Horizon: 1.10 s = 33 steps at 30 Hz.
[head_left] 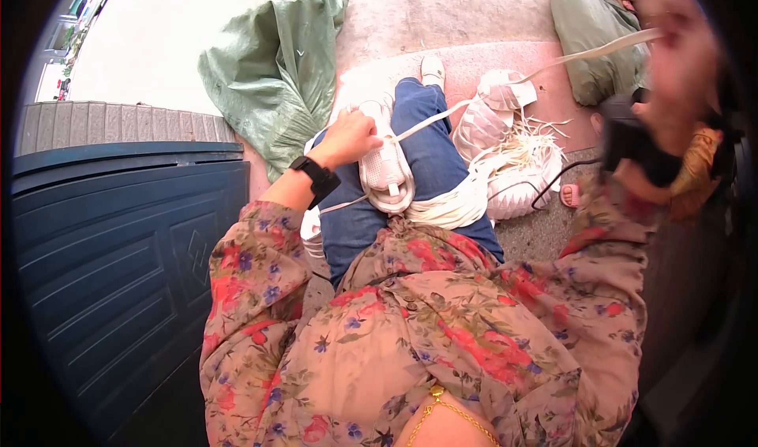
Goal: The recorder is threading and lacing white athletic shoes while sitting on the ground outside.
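- Green sack (pixel 272 76): we see one small pale mark, unreadable.
- Left hand (pixel 357 137) curled on white shoe (pixel 385 170) atop jeans (pixel 426 115); exact grip we cannot tell.
- White slip (pixel 524 93), too blurred for us to read.
- Right hand (pixel 681 68) raised, blurred, pinching pale lace (pixel 592 53).

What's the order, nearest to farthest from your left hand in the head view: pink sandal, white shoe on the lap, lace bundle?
1. White shoe: on the lap, right at the left hand.
2. Lace bundle: draped over the right thigh.
3. Pink sandal: on the ground, farther right.
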Each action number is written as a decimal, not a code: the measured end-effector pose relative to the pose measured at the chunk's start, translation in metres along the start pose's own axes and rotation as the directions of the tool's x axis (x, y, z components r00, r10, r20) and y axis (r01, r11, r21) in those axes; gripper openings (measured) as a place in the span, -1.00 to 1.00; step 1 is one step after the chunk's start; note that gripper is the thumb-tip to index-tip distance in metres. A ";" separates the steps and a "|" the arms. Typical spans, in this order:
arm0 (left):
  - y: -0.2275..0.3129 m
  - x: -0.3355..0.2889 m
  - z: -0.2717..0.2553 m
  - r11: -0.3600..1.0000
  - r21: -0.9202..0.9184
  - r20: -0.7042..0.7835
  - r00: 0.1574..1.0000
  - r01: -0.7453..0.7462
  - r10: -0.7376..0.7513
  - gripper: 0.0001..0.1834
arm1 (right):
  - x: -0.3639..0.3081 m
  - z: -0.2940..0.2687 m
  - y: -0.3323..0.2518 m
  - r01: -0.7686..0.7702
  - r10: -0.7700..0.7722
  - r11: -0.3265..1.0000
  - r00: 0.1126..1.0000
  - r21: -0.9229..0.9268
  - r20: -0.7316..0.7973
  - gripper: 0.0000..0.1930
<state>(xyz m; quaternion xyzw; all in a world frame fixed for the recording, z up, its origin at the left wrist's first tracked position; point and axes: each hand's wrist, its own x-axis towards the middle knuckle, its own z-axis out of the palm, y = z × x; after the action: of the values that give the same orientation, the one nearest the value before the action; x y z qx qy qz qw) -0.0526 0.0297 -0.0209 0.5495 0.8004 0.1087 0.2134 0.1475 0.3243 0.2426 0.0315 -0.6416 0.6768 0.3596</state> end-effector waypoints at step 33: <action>0.007 -0.077 0.016 0.844 0.032 -0.492 0.743 0.536 -0.453 -0.79 | -0.166 0.181 0.276 0.097 0.546 0.581 0.691 -0.808 0.474 -0.86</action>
<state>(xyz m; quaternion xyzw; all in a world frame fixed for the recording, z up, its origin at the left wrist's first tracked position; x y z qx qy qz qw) -0.0158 -0.0401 -0.0153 0.2903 0.9508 0.1073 -0.0122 0.0490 0.1112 -0.0426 0.0285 -0.9513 0.3060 -0.0253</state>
